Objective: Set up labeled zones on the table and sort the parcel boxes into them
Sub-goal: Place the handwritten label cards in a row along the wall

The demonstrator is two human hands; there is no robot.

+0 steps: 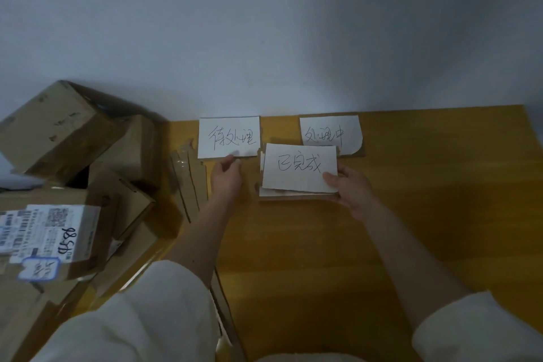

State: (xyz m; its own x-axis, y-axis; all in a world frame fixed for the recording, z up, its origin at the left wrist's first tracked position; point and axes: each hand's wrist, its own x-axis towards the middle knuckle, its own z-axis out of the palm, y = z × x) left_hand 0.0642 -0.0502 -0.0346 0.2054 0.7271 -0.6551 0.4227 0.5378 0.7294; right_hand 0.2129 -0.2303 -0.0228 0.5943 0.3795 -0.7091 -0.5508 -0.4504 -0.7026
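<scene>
Three white handwritten label cards are on the yellow wooden table (411, 214). The left card (229, 137) lies near the wall, and my left hand (226, 176) pinches its near edge. The right card (330, 134) lies flat on a cardboard backing by the wall. My right hand (351, 189) grips the right side of the middle card (299, 167), thumb on top, over a small stack of paper and cardboard. Several brown parcel boxes (73, 161) are piled at the table's left end.
Torn cardboard strips (191, 182) lie between the box pile and my left hand. One front box carries a white shipping label (47, 232) with handwriting. A plain wall stands right behind the table. The table's right edge runs at the far right.
</scene>
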